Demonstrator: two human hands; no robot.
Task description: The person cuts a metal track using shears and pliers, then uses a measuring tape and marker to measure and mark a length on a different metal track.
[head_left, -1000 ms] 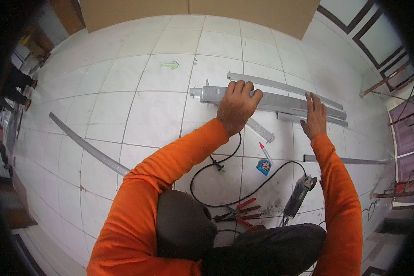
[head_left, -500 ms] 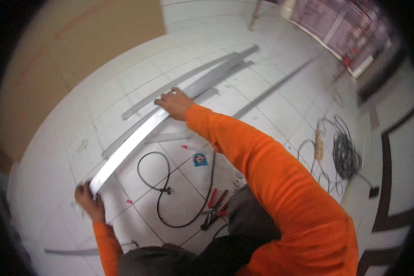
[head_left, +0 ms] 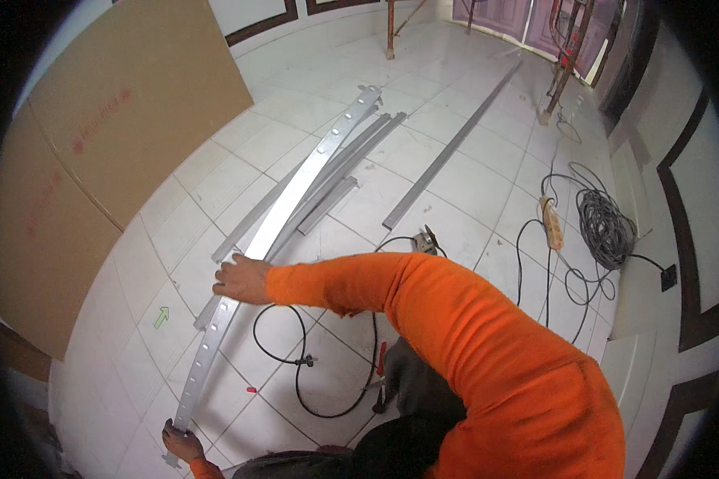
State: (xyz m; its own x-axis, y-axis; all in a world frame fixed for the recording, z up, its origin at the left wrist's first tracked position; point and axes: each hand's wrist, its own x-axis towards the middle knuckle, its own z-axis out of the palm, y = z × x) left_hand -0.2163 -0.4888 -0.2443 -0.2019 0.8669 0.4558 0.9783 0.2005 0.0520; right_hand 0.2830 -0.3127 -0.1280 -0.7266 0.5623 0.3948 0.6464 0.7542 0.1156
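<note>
A long silver slotted metal channel (head_left: 284, 215) runs from near my lap toward the far middle of the floor. My left hand (head_left: 182, 441) is closed round its near end. Farther up, my right hand (head_left: 244, 279) grips the channel, fingers over its far edge and thumb side partly hidden. Under and beside it several grey metal profiles (head_left: 347, 156) lie on the tiles. A black cable (head_left: 298, 399) loops on the floor beneath my right forearm. By my knee, pliers with a red handle (head_left: 381, 359) show only in part.
Large cardboard sheets (head_left: 128, 120) stand at the left. Another grey profile (head_left: 455, 148) lies apart at centre right. Rightward are a yellowish power strip (head_left: 550, 223) and a coiled dark cable (head_left: 605, 227). Rusty scaffold legs (head_left: 563, 76) stand at the back. A small red piece (head_left: 251, 389) lies nearby.
My view has turned. The channel now points more steeply away from me, and both hands sit lower in the picture, still gripping it. My right arm now covers the blue item and red-tipped marker.
</note>
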